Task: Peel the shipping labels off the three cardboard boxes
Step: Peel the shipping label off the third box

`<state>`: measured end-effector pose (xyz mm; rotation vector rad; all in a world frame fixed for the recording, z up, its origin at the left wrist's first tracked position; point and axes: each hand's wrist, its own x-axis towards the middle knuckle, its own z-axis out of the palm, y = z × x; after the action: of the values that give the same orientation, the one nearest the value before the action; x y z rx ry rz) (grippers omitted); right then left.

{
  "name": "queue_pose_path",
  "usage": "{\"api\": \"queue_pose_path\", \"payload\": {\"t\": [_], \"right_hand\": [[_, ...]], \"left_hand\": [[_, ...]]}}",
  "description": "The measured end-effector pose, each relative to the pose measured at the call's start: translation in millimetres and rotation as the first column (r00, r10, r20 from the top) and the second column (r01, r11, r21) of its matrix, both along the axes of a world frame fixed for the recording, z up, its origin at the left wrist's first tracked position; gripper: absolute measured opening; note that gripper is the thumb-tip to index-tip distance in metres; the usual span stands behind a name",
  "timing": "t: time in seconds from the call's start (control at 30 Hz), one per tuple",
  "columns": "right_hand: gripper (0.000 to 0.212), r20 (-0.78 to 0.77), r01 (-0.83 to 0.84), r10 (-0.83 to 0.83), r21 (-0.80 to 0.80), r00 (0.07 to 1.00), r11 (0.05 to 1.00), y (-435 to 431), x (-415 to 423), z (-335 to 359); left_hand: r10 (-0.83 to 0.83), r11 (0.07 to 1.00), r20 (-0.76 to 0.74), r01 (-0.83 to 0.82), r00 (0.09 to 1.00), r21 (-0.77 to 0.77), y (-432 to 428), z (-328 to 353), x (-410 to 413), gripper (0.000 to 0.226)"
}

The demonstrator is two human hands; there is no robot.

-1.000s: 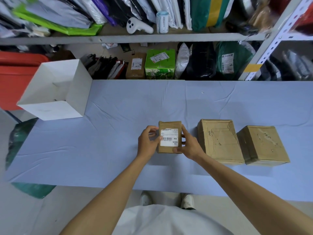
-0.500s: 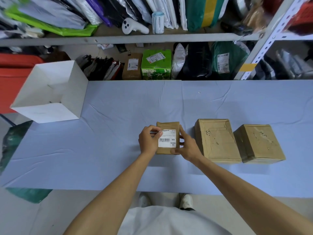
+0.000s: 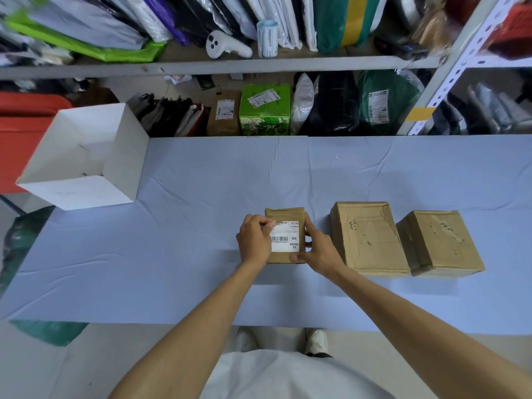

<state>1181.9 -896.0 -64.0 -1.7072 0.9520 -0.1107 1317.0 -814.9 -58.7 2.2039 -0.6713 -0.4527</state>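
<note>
**Desk:** What's moved in the last second?

**Operator:** From my feed, the left hand (image 3: 254,240) has crept in from the box's left edge. Its thumb and forefinger now pinch the upper-left corner of the shipping label (image 3: 285,241). The right hand (image 3: 316,249) hasn't let go: thumb on the near edge, fingers wrapped along the right side, clamping the small box (image 3: 285,214) down on the blue cloth (image 3: 201,197).

**Desk:** So is the peel under way?

**Operator:** I'd call it the very start. The rest of the label still looks flat and square on the top face, barcode fully readable.

**Desk:** Has the corner come up at all?

**Operator:** I can't say, because the fingertips (image 3: 270,224) cover exactly that spot.

**Desk:** And the other two?

**Operator:** The middle box (image 3: 368,237) and right box (image 3: 440,243) sit just right of the small one, untouched. Their tops show only tape and scuffs. I can't see their far and underside faces, so I can't tell if their labels are gone or hidden there.

**Desk:** Anything in the white bin?

**Operator:** The white open box (image 3: 83,159) is well off to the left. I see bare walls, but part of its floor is cut off by the near wall.
</note>
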Motion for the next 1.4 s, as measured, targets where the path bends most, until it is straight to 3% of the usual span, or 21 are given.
{"api": "queue_pose_path", "payload": {"t": [0.07, 0.17, 0.23, 0.63, 0.77, 0.9, 1.17, 1.4], "right_hand": [[0.106, -0.005, 0.017, -0.017, -0.001, 1.0, 1.0, -1.6, 0.9, -0.3], [0.094, -0.003, 0.032, -0.032, -0.01, 0.999, 0.999, -5.0, 0.2, 1.9], [0.085, -0.006, 0.013, -0.013, -0.018, 1.0, 1.0, -5.7, -0.3, 2.0], [0.082, 0.003, 0.013, -0.013, 0.016, 1.0, 1.0, -2.6, -2.5, 1.2], [0.107, -0.004, -0.016, 0.016, 0.002, 1.0, 1.0, -0.6, -5.5, 4.4], [0.122, -0.019, -0.077, 0.077, -0.001, 0.997, 0.997, -1.5, -6.5, 4.1], [0.125, 0.004, -0.089, 0.089, 0.01, 0.996, 0.996, 2.6, -1.6, 4.8], [0.132, -0.087, -0.167, 0.166, -0.006, 0.982, 0.986, -4.2, 2.8, 7.6]], "left_hand": [[-0.022, 0.994, -0.061, 0.016, 0.998, -0.111, 3.9, 0.3, -3.3, 0.01], [-0.09, 0.957, -0.272, 0.007, 0.958, -0.292, 13.3, 0.3, -6.7, 0.05], [-0.086, 0.949, -0.318, -0.019, 0.944, -0.314, 17.3, -1.8, -5.2, 0.056], [-0.052, 0.972, -0.243, -0.006, 0.969, -0.235, 14.7, -2.8, -1.3, 0.029], [-0.033, 0.983, -0.196, -0.004, 0.98, -0.185, 10.1, -0.1, 2.9, 0.013], [0.011, 0.992, -0.094, -0.023, 0.996, -0.127, 7.3, -2.1, 6.1, 0.013], [0.01, 0.986, -0.074, -0.022, 0.997, -0.164, 7.0, -2.0, 8.9, 0.01], [0.0, 0.991, -0.001, 0.0, 1.0, -0.133, 10.6, -4.8, 10.7, 0.006]]}}
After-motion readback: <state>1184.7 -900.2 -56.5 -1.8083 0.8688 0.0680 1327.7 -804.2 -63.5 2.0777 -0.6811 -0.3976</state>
